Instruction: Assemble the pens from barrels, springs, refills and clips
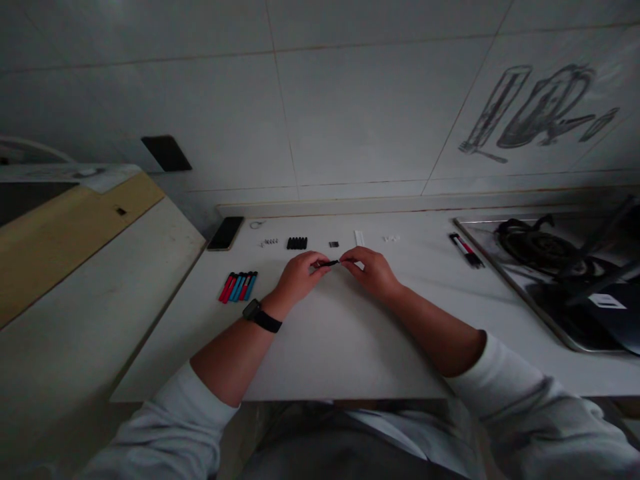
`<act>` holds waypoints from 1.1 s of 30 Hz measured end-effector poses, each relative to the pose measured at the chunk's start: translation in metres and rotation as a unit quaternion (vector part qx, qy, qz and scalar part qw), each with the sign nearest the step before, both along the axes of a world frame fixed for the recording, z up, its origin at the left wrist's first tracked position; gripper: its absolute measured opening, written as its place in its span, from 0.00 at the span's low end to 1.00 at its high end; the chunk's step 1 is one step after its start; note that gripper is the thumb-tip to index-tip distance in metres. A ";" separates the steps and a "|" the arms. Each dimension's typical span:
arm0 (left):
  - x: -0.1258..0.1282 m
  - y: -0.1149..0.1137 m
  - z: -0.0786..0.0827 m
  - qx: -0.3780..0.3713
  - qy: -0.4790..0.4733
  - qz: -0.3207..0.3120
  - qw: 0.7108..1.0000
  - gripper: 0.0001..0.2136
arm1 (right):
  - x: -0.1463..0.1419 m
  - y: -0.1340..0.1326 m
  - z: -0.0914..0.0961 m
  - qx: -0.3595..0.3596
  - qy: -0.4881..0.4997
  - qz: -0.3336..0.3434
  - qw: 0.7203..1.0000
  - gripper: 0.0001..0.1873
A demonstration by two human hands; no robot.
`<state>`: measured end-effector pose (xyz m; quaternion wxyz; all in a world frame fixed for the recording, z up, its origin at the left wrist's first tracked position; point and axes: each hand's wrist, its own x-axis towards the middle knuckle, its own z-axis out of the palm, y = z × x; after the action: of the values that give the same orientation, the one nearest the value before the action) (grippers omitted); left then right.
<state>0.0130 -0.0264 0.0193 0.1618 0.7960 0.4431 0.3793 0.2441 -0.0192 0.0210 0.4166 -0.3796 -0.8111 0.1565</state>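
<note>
Over the middle of the white counter, my left hand pinches a small black pen-like part that points to the right. The fingertips of my right hand are closed at its right end; whatever they grip there is too small to make out. Just beyond my hands lie a row of short black cylinders, some small dark pieces and white strips. To the left of my left hand are several red and blue tubes with dark ends, side by side.
A phone, a ring-shaped item and small coiled springs lie at the back left. Tiny whitish pieces sit behind my right hand. Red-and-black pen-like items lie beside the stove on the right.
</note>
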 end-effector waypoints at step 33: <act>0.002 -0.004 0.001 -0.047 0.009 -0.044 0.998 0.06 | 0.068 0.051 -0.007 -0.066 -0.240 -0.155 0.956 0.18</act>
<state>0.0148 -0.0303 0.0203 0.2115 0.8098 0.4264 0.3431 0.3125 0.0319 0.0144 0.2028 -0.5536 -0.8063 0.0474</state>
